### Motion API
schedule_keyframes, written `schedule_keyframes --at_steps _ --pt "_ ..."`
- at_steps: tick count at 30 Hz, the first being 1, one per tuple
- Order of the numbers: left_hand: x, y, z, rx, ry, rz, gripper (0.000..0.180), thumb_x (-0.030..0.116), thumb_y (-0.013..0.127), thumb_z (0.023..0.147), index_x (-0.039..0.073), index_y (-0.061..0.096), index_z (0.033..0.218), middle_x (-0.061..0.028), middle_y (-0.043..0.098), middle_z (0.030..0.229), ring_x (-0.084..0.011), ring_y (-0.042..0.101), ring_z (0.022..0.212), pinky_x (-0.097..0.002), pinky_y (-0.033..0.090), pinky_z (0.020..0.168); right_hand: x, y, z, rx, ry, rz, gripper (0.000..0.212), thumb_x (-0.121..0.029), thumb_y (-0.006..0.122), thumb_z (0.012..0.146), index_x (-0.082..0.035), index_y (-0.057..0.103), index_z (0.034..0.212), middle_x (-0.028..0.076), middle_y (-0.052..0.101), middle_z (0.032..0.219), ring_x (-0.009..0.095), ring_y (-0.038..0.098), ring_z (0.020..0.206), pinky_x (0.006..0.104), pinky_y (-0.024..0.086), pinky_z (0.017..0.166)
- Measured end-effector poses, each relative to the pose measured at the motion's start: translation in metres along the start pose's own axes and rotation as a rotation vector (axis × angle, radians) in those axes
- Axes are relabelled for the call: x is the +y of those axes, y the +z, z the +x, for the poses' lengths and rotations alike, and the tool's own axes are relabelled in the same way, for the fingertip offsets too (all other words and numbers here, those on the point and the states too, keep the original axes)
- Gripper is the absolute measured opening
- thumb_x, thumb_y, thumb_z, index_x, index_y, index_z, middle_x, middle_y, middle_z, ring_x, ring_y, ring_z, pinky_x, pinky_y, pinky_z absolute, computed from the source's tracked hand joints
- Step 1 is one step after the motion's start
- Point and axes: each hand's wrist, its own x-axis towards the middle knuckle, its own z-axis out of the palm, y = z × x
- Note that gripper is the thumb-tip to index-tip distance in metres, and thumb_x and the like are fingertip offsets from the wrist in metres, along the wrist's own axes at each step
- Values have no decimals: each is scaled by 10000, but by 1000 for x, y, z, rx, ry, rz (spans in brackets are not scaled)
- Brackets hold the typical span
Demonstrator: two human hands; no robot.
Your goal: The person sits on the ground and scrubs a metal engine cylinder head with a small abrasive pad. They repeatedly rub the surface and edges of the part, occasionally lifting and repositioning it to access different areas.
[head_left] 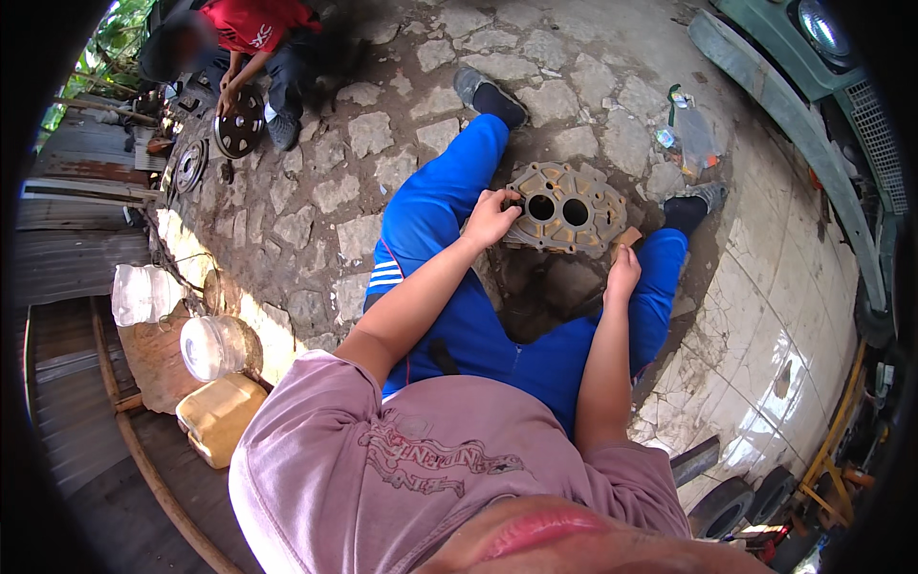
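Observation:
A grey metal gearbox housing (579, 208) with two large round bores and several bolt holes round its rim stands between my spread legs. My left hand (491, 218) grips its left edge, fingers at the rim beside the left bore. On the other side, my right hand (623, 272) pinches a small flat brown piece (627, 238), perhaps sandpaper, close to the housing's lower right edge. Whether that piece touches the metal, I cannot tell. What supports the housing underneath is mostly hidden.
Another person in a red shirt (258, 24) handles a dark round disc (239, 122) at upper left, near a second metal disc (191, 165). A yellow jerrycan (222, 413) and clear plastic containers (212, 346) stand left. A vehicle bumper (784, 105) and plastic litter (693, 134) are right.

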Motion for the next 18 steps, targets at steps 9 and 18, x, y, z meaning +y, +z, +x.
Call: schedule_keyframes --at_steps 9,18 --pt "-2 3 3 8 18 -25 401 260 724 957 100 706 1324 -150 585 1185 -290 595 1145 -380 492 1055 12 -5 9 0 -5 -19 400 -257 628 1052 89 718 1232 166 768 1132 214 682 995 349 506 928" --pt "-1 0 3 29 19 -45 394 255 721 955 97 710 1317 -152 588 1208 -295 605 1143 -390 502 1057 4 0 2 10 3 31 387 -255 627 1057 90 726 1204 158 773 1117 208 689 1011 358 505 921"
